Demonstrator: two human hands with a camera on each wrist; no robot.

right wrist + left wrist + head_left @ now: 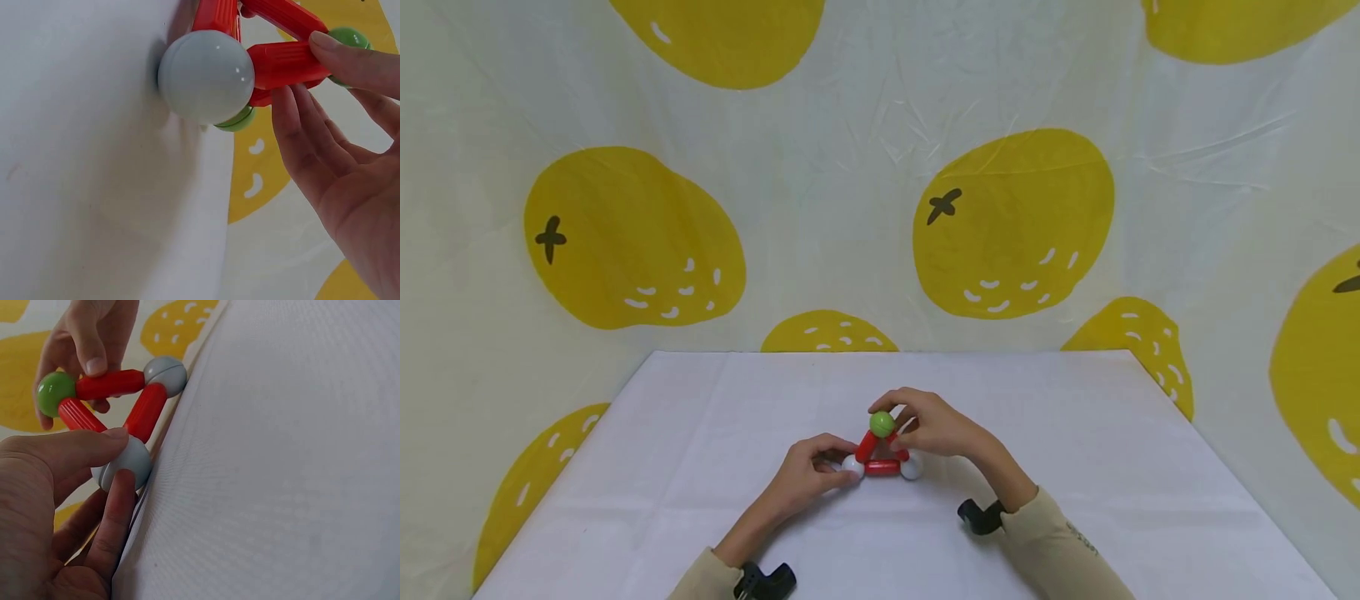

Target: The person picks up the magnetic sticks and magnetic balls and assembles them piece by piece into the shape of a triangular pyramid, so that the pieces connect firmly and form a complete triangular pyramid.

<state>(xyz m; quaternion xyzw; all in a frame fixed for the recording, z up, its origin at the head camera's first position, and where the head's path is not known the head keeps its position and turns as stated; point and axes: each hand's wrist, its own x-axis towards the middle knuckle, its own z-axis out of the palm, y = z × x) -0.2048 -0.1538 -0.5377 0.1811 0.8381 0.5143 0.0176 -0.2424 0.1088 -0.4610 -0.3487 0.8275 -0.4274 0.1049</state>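
Note:
A frame of red rods and balls stands on the white table, with a green ball [882, 423] at its top. Between thumb and fingers, my left hand [808, 475] holds the pale grey-white ball [128, 465] at the lower left corner. My right hand [936, 425] pinches the sloping red rod [284, 64] on the right, close below the top ball. That rod runs down to another grey-white ball [206, 78] at the lower right corner. A red rod [882, 468] joins both lower balls. Behind, a second green ball [236, 120] is partly hidden.
White cloth covers the table [700, 400], whose far edge meets a hanging sheet [827, 208] printed with yellow fruit. A black wrist device [767, 582] sits at the left sleeve, another black device [980, 517] at the right.

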